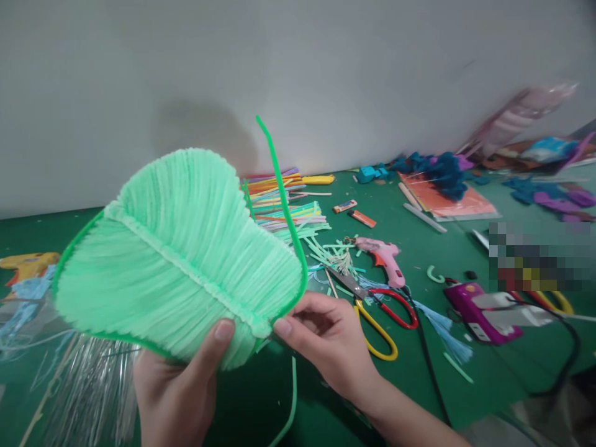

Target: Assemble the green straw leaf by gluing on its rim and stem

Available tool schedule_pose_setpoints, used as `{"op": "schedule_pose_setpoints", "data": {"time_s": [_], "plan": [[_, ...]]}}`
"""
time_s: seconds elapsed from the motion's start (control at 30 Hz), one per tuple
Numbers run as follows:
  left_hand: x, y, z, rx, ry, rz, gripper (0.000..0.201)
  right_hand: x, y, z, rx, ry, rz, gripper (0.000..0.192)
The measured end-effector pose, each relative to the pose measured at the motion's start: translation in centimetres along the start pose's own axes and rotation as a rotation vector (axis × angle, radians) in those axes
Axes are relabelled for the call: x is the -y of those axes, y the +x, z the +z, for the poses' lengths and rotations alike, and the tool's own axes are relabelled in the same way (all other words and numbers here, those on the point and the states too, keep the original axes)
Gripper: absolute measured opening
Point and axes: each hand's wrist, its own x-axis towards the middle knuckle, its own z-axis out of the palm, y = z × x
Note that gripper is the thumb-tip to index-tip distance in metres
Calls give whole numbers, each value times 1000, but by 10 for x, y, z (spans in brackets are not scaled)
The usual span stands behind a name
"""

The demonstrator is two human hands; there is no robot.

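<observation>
- Green felt-like tabletop (261, 397) meeting a plain grey wall (298, 62); craft litter is scattered over the whole surface.
- Far left: a yellow glue gun (25, 266) lying flat, with a sheaf of clear plastic strands (88, 391) spilling toward the near edge.
- Left hand (174, 391): raised from below, thumb pressed on the lower front of a pale green leaf-shaped fan of packed drinking-straw strips (177, 254); the other fingers are hidden behind it, apparently clamped, so the ribbed face tilts to the camera.
- Fan: held in the air above the table, fine parallel ridges running out from a raised midrib, edged by a darker green fuzzy pipe-cleaner wire (284, 205) whose free end stands upright.
- Right hand (326, 338): fingers curled together, thumb and fingertips pinching the fan's lower right corner where wire meets straws, steadying the rim.
- Behind: a bundle of multicoloured straws (279, 198).
- Right: scissors with red and yellow handles (379, 316), closed; a pink glue gun (384, 256); a purple tool (479, 310) with black cord.
</observation>
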Motion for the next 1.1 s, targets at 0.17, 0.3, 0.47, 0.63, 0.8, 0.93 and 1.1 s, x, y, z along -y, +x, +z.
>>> {"op": "schedule_pose_setpoints", "data": {"time_s": [0.17,0.3,0.47,0.63,0.8,0.93,1.1], "plan": [[4,0,-3,-38,47,-15,29,1,1,2,-9,61,41,20],[4,0,-2,-81,78,10,26,1,1,0,-28,48,40,21],[4,-1,-3,-63,57,37,25,0,1,-1,-40,36,20,23],[6,-3,-3,-46,47,11,27,-1,1,0,-51,39,9,23],[0,-5,1,-41,18,-2,26,0,2,0,-60,33,10,22],[-1,-5,1,-31,-17,-20,27,-1,3,-1,-38,30,8,23],[6,-3,-1,-28,-16,-12,27,-3,3,-3,12,47,-29,26]]}}
